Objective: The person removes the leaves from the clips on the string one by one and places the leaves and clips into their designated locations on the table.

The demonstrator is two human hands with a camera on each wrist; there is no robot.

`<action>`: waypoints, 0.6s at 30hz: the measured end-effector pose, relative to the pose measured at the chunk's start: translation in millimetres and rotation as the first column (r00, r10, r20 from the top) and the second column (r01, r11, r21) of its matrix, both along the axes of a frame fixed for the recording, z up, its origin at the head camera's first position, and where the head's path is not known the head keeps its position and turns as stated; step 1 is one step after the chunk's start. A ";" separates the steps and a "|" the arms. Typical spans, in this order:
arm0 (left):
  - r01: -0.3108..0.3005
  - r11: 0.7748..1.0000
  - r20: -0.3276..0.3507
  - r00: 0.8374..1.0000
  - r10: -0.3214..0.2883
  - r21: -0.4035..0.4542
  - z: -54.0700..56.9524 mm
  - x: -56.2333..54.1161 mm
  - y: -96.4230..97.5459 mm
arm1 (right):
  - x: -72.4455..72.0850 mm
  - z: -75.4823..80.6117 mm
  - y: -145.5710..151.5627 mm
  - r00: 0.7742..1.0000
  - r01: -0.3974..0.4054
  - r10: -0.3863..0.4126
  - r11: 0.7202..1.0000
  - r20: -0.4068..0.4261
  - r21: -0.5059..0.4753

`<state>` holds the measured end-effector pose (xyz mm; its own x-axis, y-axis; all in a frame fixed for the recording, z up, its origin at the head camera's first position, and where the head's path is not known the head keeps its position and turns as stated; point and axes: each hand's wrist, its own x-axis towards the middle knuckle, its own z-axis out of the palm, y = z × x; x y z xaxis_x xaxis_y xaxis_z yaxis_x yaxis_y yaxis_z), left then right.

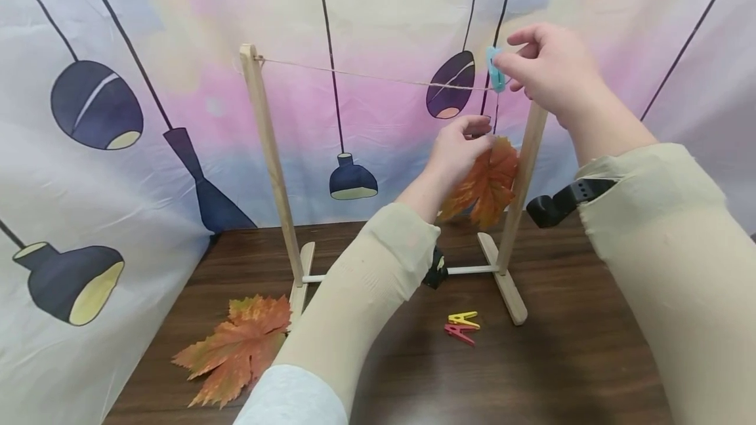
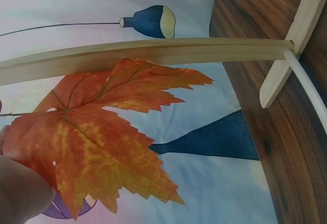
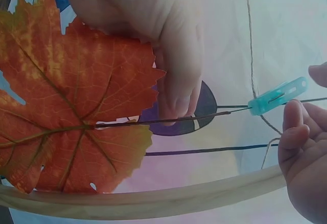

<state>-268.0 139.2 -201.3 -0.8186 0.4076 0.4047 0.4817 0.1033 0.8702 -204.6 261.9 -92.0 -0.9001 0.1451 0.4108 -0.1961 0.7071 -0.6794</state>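
Note:
A light-blue clothespin [image 1: 496,71] sits on the string [image 1: 378,75], clipped over it and the stem tip of an orange autumn leaf [image 1: 487,182]. The leaf hangs beside the right post. My right hand [image 1: 552,67] is at the clothespin's upper end, thumb and forefinger spread apart; in the right wrist view its fingertips stand right beside the clothespin [image 3: 278,96]. Lower down, my left hand [image 1: 457,149] is beside the leaf's stem, thumb and fingers loosely bent with a gap between them. Its fingertips overlap the stem [image 3: 204,117] in the right wrist view.
The wooden frame has a left post [image 1: 273,162], a right post [image 1: 528,149] and a white bottom rod [image 1: 472,270]. A second leaf [image 1: 239,349] lies on the table at left. A yellow clothespin [image 1: 462,319] and a red clothespin [image 1: 459,333] lie near the right foot.

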 end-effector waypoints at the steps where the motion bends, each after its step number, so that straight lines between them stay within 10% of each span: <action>1: 0.001 1.000 0.002 1.000 -0.001 -0.001 -0.6 -0.2 0.2 | -1.0 0.6 -0.8 1.000 -0.001 0.000 1.000 0.011 0.008; 18: -0.024 1.000 0.012 1.000 0.024 0.007 -1.8 -0.8 8.9 | -7.3 4.8 -4.3 0.994 -0.041 0.042 0.999 0.103 -0.021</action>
<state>-268.8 148.1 -203.1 -0.8328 0.3848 0.3980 0.4691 0.1089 0.8764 -211.9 257.7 -87.2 -0.9430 0.1135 0.3128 -0.1530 0.6867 -0.7106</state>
